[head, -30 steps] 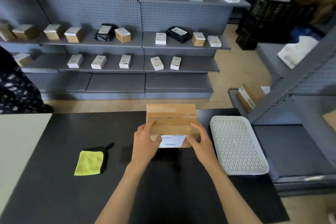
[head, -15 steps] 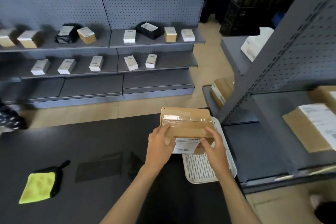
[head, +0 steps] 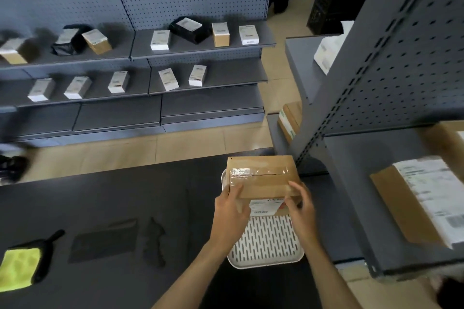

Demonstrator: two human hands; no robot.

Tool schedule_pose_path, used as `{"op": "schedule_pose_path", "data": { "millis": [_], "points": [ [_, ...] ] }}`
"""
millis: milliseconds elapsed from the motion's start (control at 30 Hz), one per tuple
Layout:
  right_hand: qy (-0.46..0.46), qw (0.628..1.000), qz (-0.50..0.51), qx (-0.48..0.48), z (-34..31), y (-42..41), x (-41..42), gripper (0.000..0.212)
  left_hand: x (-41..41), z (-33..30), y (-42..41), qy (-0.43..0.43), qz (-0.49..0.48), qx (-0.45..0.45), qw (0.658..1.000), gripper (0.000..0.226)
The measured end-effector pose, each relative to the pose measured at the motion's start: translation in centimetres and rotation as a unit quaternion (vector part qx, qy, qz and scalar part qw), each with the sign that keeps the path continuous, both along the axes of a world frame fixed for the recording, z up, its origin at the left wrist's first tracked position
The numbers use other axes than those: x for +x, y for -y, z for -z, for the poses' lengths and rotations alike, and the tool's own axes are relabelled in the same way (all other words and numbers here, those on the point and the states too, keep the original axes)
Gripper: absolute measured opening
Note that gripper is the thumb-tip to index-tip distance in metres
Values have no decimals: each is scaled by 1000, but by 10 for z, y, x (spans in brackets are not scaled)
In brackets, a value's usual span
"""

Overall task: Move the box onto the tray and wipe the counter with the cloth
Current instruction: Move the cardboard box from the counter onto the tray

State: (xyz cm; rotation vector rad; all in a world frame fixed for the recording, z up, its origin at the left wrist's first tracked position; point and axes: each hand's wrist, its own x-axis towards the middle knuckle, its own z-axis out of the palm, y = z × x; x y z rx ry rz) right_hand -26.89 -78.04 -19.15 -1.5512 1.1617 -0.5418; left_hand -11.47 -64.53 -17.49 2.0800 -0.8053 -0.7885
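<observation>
Since the earlier frame the box (head: 261, 178) has travelled rightward from mid-surface and now sits over the far half of the tray (head: 266, 241), while the cloth (head: 18, 267) has slid toward the lower left edge of the frame as the head turned. At lower left the yellow cloth lies flat on the dark surface (head: 100, 198), well apart from both hands. Right of centre, the left hand (head: 229, 211) clasps the box's near-left corner, fingers curled on its top edge. The box's long axis runs left to right, across the tray's long axis, which runs away from the person. The right hand (head: 300, 204) grips the near-right corner, so the grip is a two-handed pinch on the box. Whether its base already touches the tray cannot be told. Once it is released, the left hand looks nearer the cloth, which lies far to its left.
</observation>
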Motion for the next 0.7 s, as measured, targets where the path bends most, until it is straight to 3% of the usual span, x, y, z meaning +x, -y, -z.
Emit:
{"op": "schedule_pose_path", "data": {
  "millis": [433, 700],
  "points": [
    [17, 1000, -14, 19, 9, 19, 21, 36, 8, -4, 10, -13, -50, 5, 999, 59],
    [-3, 1000, -12, 1, 9, 10, 20, 35, 16, 6, -5, -27, 5, 18, 999, 56]
  ]
}}
